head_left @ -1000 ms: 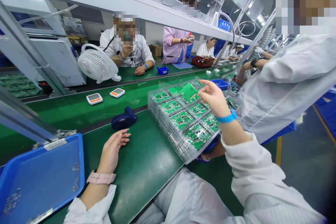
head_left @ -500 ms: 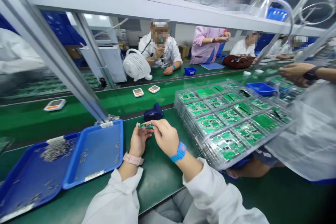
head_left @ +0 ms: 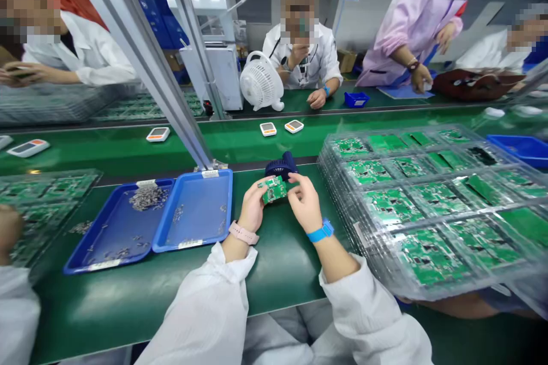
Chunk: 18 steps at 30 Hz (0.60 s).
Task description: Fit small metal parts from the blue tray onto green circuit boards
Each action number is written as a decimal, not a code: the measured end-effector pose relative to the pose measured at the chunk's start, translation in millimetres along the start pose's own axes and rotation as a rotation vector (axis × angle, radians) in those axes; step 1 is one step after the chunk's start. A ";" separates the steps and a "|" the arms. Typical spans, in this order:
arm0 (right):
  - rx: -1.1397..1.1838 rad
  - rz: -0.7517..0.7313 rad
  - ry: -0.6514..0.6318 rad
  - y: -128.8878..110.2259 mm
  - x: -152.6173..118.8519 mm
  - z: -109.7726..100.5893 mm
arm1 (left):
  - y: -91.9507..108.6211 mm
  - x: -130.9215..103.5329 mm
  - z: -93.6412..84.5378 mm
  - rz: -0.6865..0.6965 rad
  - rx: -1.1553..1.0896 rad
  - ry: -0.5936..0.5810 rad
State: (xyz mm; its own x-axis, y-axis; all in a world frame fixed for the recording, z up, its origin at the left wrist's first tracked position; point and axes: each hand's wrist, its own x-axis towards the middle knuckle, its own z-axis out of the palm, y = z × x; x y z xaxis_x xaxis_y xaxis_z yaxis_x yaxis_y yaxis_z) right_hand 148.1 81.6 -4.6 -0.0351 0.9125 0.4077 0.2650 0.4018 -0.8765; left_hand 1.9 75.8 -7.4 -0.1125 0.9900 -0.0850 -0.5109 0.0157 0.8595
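Note:
A small green circuit board (head_left: 274,189) is held up above the green bench, its component side facing me. My left hand (head_left: 252,205) is closed on the board's left edge. My right hand (head_left: 305,204) has its thumb and index finger at the right edge, closed around it; the exact contact is hard to make out. Just behind the board lies a dark blue handheld fan (head_left: 280,166). To the left of my hands are a blue tray (head_left: 194,222) with a few small metal parts and another blue tray (head_left: 124,234) with a heap of them.
On the right stands a stack of clear plastic trays (head_left: 363,239) filled with green boards. More boards in a tray (head_left: 64,191) lie far left, beside a co-worker's hand (head_left: 9,231). A metal post (head_left: 149,63) rises behind the blue trays. A white fan (head_left: 261,81) stands across the bench.
The view has turned right and down, so the bench things sit differently. The board has been tipped from edge-on to show its face, with both hands still at it.

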 end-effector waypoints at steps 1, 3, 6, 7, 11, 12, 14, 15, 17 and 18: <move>0.056 0.098 -0.005 2.2 1.0 0.9 | -0.7 0.1 -0.2 0.007 0.007 -0.014; 0.182 0.273 -0.057 7.9 3.6 2.6 | -2.7 0.3 -1.1 0.019 0.035 -0.055; 0.299 0.402 -0.104 17.3 8.6 4.6 | -7.0 1.8 -3.5 0.039 0.103 -0.084; 0.307 0.415 -0.089 20.2 10.1 4.8 | -8.6 2.7 -4.3 0.032 0.132 -0.086; 0.188 0.403 -0.050 24.1 10.5 2.7 | -15.3 7.3 -6.3 -0.029 0.219 -0.090; 0.097 0.357 -0.036 21.6 9.2 1.6 | -17.3 8.7 -6.3 -0.030 0.223 -0.086; -0.139 0.184 0.034 10.7 6.4 0.0 | -21.5 12.3 -6.5 -0.025 0.221 -0.070; -0.250 0.073 0.075 2.6 5.5 0.4 | -23.6 14.2 -6.7 -0.023 0.207 -0.067; -0.393 -0.133 0.061 -17.2 6.1 6.1 | -26.9 17.9 -8.4 -0.011 0.150 -0.076; -0.425 -0.215 -0.008 -27.9 7.5 12.5 | -27.8 19.1 -10.0 -0.002 0.116 -0.084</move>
